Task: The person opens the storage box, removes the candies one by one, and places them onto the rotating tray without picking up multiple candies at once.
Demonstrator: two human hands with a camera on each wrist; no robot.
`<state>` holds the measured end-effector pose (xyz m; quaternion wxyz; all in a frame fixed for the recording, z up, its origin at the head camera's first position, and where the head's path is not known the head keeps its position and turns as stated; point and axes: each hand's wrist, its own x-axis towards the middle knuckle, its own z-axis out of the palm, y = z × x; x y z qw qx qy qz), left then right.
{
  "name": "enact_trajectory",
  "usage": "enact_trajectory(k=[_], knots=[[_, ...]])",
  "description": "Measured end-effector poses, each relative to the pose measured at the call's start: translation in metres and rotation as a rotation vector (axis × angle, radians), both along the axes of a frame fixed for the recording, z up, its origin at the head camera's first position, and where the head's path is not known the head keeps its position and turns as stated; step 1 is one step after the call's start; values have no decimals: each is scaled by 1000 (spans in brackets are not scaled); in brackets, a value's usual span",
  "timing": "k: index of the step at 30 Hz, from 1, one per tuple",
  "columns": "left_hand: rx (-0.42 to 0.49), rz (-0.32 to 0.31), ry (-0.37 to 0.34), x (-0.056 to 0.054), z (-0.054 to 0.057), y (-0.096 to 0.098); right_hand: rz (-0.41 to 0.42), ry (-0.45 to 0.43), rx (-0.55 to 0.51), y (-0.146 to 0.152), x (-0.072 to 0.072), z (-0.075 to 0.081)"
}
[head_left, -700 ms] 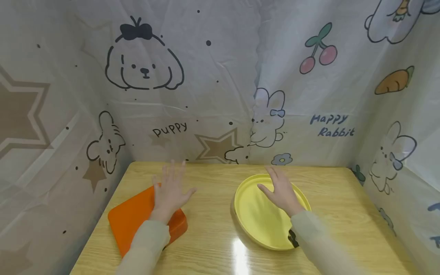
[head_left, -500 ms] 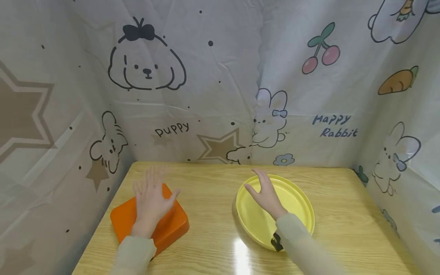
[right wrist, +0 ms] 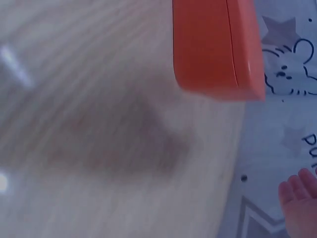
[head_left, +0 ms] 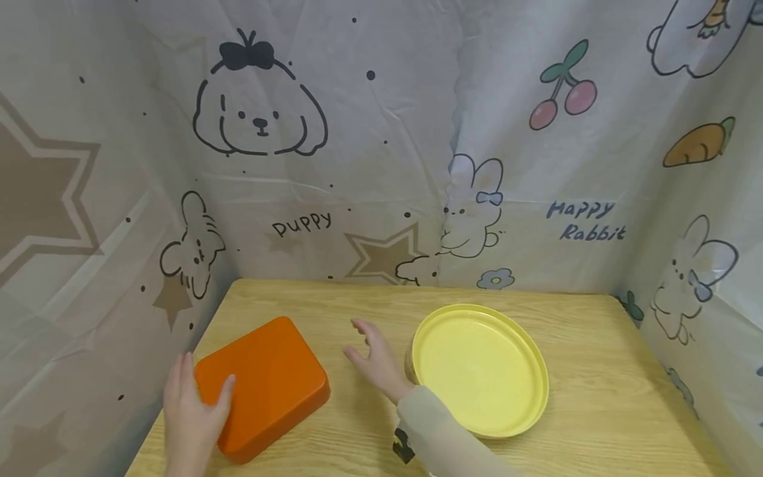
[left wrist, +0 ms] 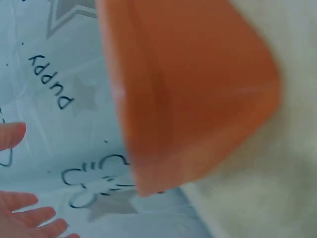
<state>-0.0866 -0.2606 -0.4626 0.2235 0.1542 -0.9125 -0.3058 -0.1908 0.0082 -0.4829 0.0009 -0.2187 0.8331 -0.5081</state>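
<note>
An orange box-like object [head_left: 268, 381] with rounded corners lies askew on the left part of the table. Beside its left end is my left hand [head_left: 193, 411], fingers extended and thumb spread, overlapping its corner in the head view. The left wrist view shows the orange side wall [left wrist: 198, 89] close up, with the fingers [left wrist: 32, 215] apart from it. My right hand [head_left: 378, 361] hovers between the orange object and a round yellow plate-like stack [head_left: 479, 371], its fingers loosely bent and holding nothing. In the right wrist view the orange object [right wrist: 213, 49] stands ahead of the fingertips [right wrist: 299, 186].
The light wood table [head_left: 596, 371] carries both objects. A printed curtain [head_left: 381, 132] with cartoon animals closes in the back and both sides. A black strap piece [head_left: 403, 445] shows at my right cuff.
My left hand has swept left and down, from over the orange object to its left end. My right hand has moved left, off the yellow plates. Both objects stay in place.
</note>
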Motion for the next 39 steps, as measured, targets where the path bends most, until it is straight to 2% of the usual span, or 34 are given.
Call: enact_trajectory(k=[3,8,11,14,18,24,29,33,36,39], knots=[[106,68,-75,10,-10,-1,25,-86,-54,-17,6,-10],[221,160,-219,22,-27,3,50,-192,-132,-35,15,-26],[288,200,-254,28,-38,7,69,-230,-153,-41,19,-33],[406,235,-300,32,-47,10,91,-255,-178,-48,24,-37],[543,269,-280,35,-59,15,68,-257,-195,-55,29,-36],[625,291,-184,39,-65,20,21,-278,-192,-58,31,-34],[625,310,-158,40,-67,22,29,-289,-209,-56,33,-34],[598,318,-180,38,-67,23,33,-305,-223,-55,32,-37],[594,311,-191,37,-67,23,33,-312,-225,-53,31,-38],[597,290,-165,34,-68,22,33,-304,-233,-51,32,-39]])
